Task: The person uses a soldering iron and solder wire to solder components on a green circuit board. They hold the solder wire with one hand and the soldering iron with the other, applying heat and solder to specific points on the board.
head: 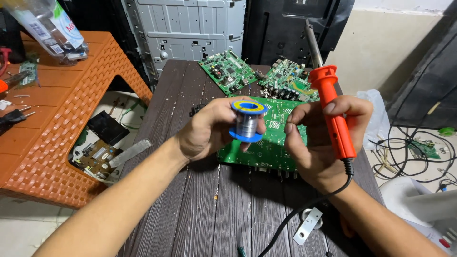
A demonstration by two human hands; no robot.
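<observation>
My left hand [209, 131] grips a small spool of solder wire [247, 121] with blue and yellow flanges, held above a green circuit board [266, 147] on the dark wooden table [209, 204]. My right hand [319, 143] holds an orange-handled soldering iron [333, 112] upright, its metal tip pointing up and away and its black cord trailing down toward me. The right fingertips reach toward the spool.
Two more green circuit boards [227, 71] [288, 81] lie at the table's far end before a grey metal panel [185, 28]. An orange woven plastic stool [57, 119] stands at left with tools and a plastic bottle [47, 26]. A metal bracket [308, 226] lies near me. Cables [409, 147] tangle on the floor at right.
</observation>
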